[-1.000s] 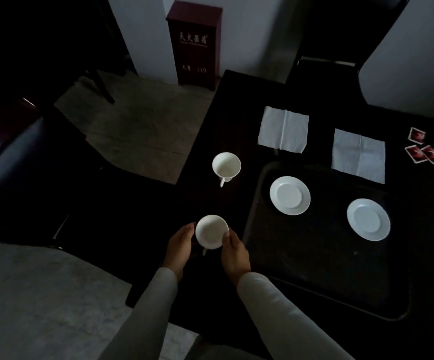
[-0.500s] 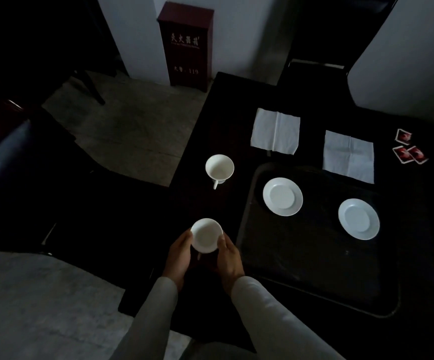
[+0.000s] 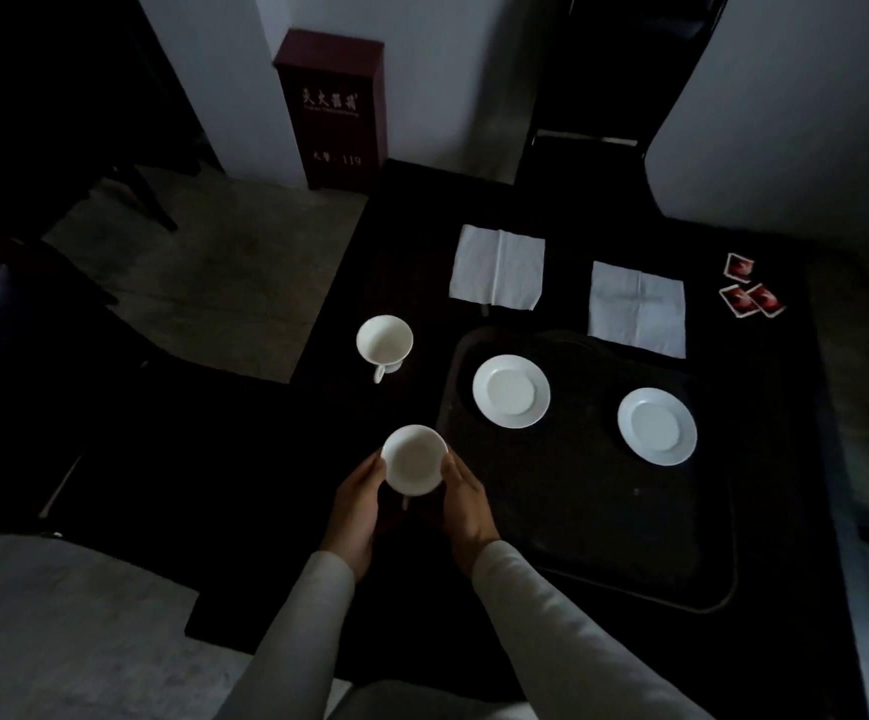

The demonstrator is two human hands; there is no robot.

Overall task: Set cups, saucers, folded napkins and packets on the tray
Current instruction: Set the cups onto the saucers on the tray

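Note:
A white cup (image 3: 414, 459) is cupped between my left hand (image 3: 357, 504) and my right hand (image 3: 466, 498), just left of the dark tray (image 3: 604, 537). Its handle points toward me. A second white cup (image 3: 384, 343) stands upright on the dark table farther away, handle toward me. Two white saucers (image 3: 511, 390) (image 3: 657, 426) lie on the tray's far half. Beyond the tray lie two unfolded white napkins (image 3: 497, 266) (image 3: 637, 308). Three red packets (image 3: 749, 293) sit at the table's far right.
The dark table (image 3: 411, 241) has its left edge close to the cups. A dark chair (image 3: 593, 148) stands behind the table, and a maroon cabinet (image 3: 331, 106) stands on the floor against the wall. A dark seat (image 3: 17, 356) is at left.
Both hands have closed in on the near cup and carried it slightly up and away from me. The view has shifted a little; nothing else moved.

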